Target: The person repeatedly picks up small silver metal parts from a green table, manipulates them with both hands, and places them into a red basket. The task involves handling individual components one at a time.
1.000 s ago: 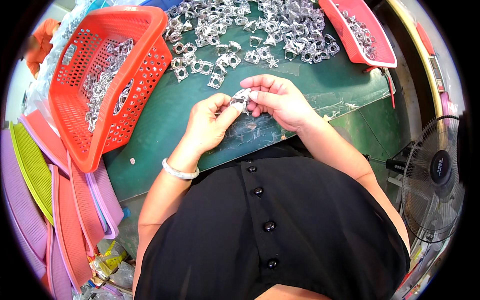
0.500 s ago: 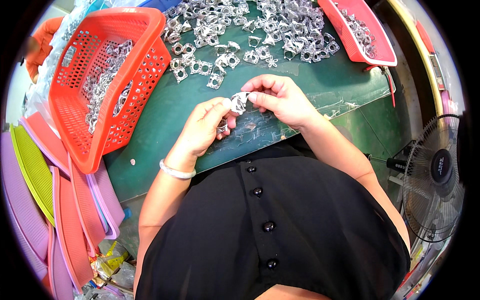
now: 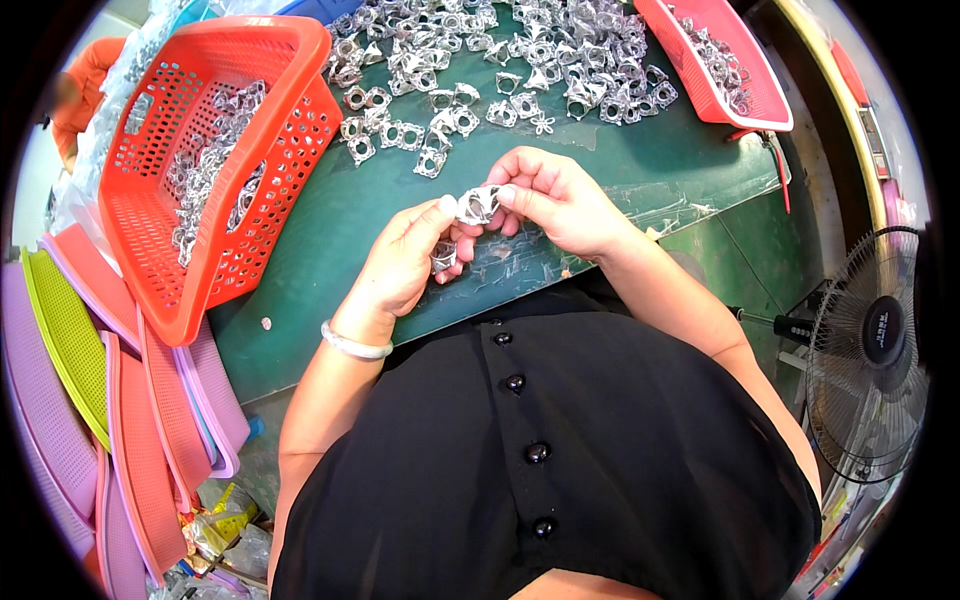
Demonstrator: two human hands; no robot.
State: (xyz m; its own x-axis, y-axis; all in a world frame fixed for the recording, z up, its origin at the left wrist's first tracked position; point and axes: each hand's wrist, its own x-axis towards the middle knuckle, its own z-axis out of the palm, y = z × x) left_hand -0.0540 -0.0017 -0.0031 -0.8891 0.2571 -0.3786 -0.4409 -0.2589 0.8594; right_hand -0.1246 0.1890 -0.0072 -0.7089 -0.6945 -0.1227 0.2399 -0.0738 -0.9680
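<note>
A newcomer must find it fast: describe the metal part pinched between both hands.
Go to the near edge of the green table, just beyond the black shirt. There the left hand and right hand hold a silvery openwork metal part. Unlike the second part lower in the left hand, both hands touch this one.
</note>
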